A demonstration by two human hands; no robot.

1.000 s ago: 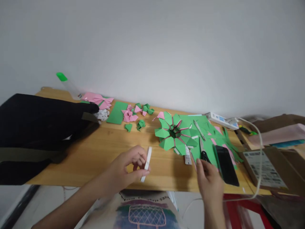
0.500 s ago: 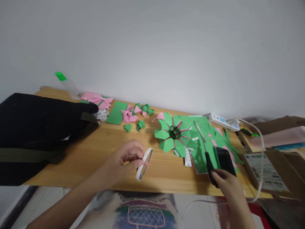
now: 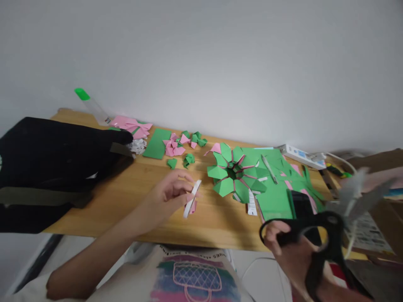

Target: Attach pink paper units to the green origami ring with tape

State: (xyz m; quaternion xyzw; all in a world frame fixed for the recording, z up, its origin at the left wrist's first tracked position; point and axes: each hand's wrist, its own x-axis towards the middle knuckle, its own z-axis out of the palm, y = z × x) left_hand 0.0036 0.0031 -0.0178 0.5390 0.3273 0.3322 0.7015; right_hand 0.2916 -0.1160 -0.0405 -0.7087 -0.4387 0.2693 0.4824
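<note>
My left hand (image 3: 166, 195) pinches a narrow roll of white tape (image 3: 192, 199) over the table's front half, its rim turned nearly edge-on. A small pink patch shows just behind the roll. At the right, my right hand (image 3: 289, 253) has its fingers in the black handles of a pair of scissors (image 3: 335, 228). The blades are spread and point up to the right, smeared by motion. Between the hands, farther back, lies a ring-shaped green and pink paper flower (image 3: 223, 188) with white strips on some petals.
Green paper (image 3: 273, 205) carries a white pen-like cutter (image 3: 268, 168) and a dark phone (image 3: 300, 203). Behind stands a power strip (image 3: 302, 157); a cardboard box (image 3: 385, 222) is at right. Folded paper pieces (image 3: 174, 146), a clear green-capped bottle (image 3: 94, 110) and black cloth (image 3: 59, 163) lie leftward.
My right hand has lifted the scissors off the green paper and swung them right, blades now spread. The tape roll has turned more edge-on in my left hand. The view has shifted slightly.
</note>
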